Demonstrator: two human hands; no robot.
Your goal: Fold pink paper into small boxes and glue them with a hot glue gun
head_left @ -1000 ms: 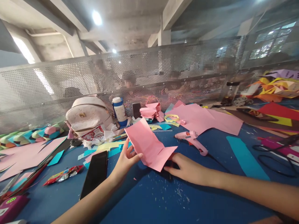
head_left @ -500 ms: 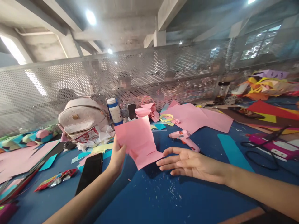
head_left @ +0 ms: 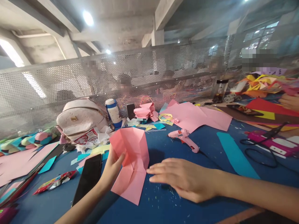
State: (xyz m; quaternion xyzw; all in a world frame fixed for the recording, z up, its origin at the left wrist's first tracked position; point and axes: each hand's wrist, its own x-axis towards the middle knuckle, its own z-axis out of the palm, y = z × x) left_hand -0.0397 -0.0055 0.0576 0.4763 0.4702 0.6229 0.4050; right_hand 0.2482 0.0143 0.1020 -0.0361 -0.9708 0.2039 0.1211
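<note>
My left hand pinches the left edge of a creased pink paper sheet and holds it tilted above the blue table. The sheet's lower flap rests on the table. My right hand lies palm down on the table just right of the paper, fingers stretched out, their tips touching its right edge. A black phone lies left of my left wrist.
A pink glue gun lies behind my right hand. A white backpack, a blue-and-white bottle, pink paper sheets, a teal strip, black scissors and paper scraps crowd the table. A mesh fence stands behind; another person's hand shows at far right.
My left hand turned and lowered the pink paper until its lower flap met the table. My right hand dropped from hovering to lying flat beside it.
</note>
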